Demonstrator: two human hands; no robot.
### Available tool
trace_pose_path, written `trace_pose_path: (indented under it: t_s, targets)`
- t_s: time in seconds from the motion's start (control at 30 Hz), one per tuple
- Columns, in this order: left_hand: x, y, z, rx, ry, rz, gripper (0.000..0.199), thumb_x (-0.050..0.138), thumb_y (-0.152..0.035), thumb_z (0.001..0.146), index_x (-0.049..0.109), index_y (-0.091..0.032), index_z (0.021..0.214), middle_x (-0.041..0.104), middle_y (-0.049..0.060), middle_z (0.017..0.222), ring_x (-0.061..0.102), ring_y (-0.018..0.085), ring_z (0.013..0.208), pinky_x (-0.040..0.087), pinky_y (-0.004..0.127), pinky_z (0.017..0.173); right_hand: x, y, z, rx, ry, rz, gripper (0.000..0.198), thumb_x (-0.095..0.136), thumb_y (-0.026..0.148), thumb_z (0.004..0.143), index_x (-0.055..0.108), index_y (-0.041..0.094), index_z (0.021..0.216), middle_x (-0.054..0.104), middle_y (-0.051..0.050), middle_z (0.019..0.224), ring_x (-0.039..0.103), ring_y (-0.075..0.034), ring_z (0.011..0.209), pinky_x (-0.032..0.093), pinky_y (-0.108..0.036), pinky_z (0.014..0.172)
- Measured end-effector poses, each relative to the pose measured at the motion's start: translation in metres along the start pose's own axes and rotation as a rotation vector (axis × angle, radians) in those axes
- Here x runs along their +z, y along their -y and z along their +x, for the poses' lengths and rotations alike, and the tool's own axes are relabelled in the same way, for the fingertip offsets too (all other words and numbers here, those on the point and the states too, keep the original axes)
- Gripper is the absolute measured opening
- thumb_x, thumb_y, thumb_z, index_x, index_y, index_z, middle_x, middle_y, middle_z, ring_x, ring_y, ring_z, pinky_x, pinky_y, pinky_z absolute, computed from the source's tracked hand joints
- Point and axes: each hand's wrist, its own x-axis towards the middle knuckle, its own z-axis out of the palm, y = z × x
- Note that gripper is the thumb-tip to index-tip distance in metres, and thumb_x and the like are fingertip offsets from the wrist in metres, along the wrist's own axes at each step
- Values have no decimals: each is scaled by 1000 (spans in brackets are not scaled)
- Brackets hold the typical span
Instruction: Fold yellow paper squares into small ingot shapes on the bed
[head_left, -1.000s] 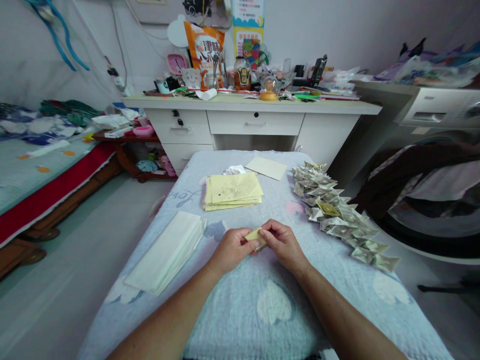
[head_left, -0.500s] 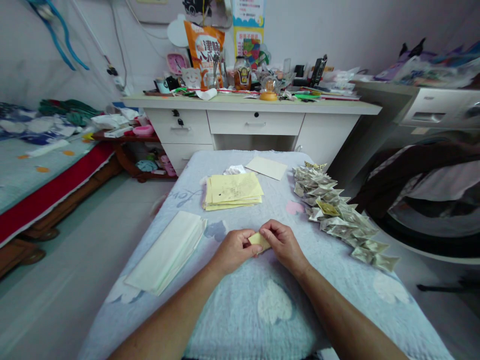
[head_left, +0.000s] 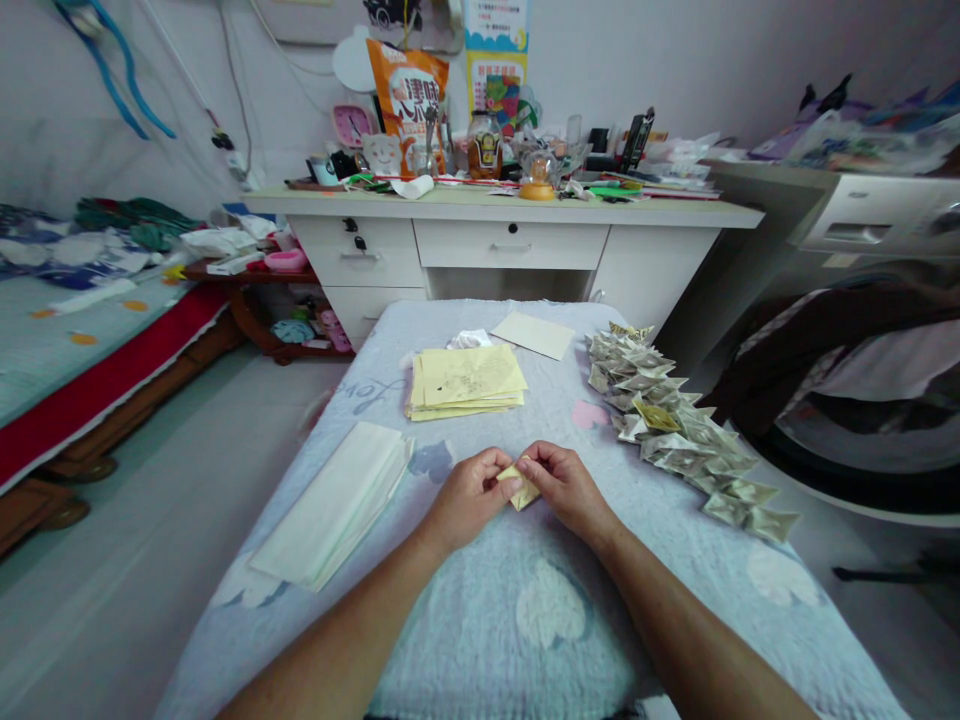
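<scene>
Between my two hands is a small folded piece of yellow paper (head_left: 526, 493), its lower end coming to a folded edge. My left hand (head_left: 474, 490) pinches its left side, thumb lying on top. My right hand (head_left: 561, 482) grips the upper right side with thumb and fingers closed. Beyond them lies a stack of yellow paper sheets (head_left: 471, 378) with a printed drawing on the top one. To the left is a pile of long pale folded paper (head_left: 330, 505). Rows of folded paper pieces (head_left: 679, 420) with pointed corners stand on the right, one of them yellower.
A blue patterned cloth (head_left: 480, 620) covers the table. Near its far end lie a pale card (head_left: 532, 335) and a crumpled white tissue (head_left: 469, 340). A cluttered white desk (head_left: 517, 243) stands behind, a washing machine (head_left: 870, 225) at right, a bed (head_left: 82, 350) at left.
The small yellow paper has turned in my fingers, and more of its lower folded part shows. Both hands have shifted only slightly; the things around them have stayed put.
</scene>
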Motion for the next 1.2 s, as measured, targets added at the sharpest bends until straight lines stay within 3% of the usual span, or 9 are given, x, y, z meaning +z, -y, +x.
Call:
trace_pose_path:
  t_s: [0.1, 0.27, 0.4, 0.47, 0.7, 0.8, 0.93, 1.2]
  targets:
    - [-2, 1, 0, 13, -31, -70, 18, 53, -29, 84, 45, -20, 97, 55, -6, 64, 50, 8, 56, 36, 18, 53, 2, -3, 2, 18, 3, 0, 25, 59, 43, 81, 56, 18, 79, 49, 5, 59, 44, -10, 53, 34, -21, 50]
    - [-4, 5, 3, -25, -117, 27, 11, 53, -27, 82, 52, -17, 87, 55, -4, 65, 53, 9, 58, 40, 19, 54, -3, 2, -1, -102, -58, -234, 13, 52, 22, 81, 52, 20, 94, 54, 2, 72, 50, -13, 64, 39, -23, 58]
    - [-5, 6, 5, -85, -194, 59, 19, 54, -26, 80, 59, -15, 94, 63, 1, 76, 60, 12, 64, 48, 24, 61, -12, 12, -6, -273, -30, -516, 35, 48, 3, 65, 54, 19, 95, 55, -4, 94, 51, -19, 90, 41, -30, 79]
    - [-6, 8, 5, -92, -198, 57, 23, 54, -26, 79, 61, -14, 98, 66, 4, 83, 62, 14, 69, 49, 25, 64, -15, 13, -7, -310, 6, -586, 38, 48, 1, 64, 56, 19, 97, 55, -6, 97, 49, -20, 96, 39, -33, 85]
    - [-7, 7, 2, -11, -170, 211, 21, 52, -23, 81, 64, -17, 97, 69, 5, 94, 63, 16, 79, 48, 27, 73, -13, 6, -4, -322, 97, -679, 20, 64, 16, 79, 64, 22, 99, 57, -5, 99, 50, -19, 94, 39, -33, 84]
    - [-10, 2, -1, 57, -165, 428, 19, 50, -19, 81, 65, -20, 94, 67, 3, 88, 60, 17, 83, 45, 30, 78, -13, 2, -3, -337, 118, -722, 23, 68, 22, 79, 65, 22, 101, 59, -6, 100, 51, -19, 93, 39, -33, 83]
    - [-14, -1, -4, 194, -203, 760, 18, 55, -16, 78, 66, -21, 90, 60, 4, 94, 54, 21, 95, 41, 36, 87, -13, -2, -3, -348, 130, -787, 25, 68, 25, 79, 67, 23, 104, 59, -6, 100, 51, -20, 94, 39, -34, 83]
    - [-22, -8, -6, 223, -37, 827, 25, 59, -11, 68, 62, -21, 90, 57, 3, 94, 52, 21, 95, 40, 35, 86, -12, -4, -1, -367, 124, -775, 17, 64, 25, 83, 71, 24, 99, 61, -6, 94, 53, -18, 89, 40, -32, 79]
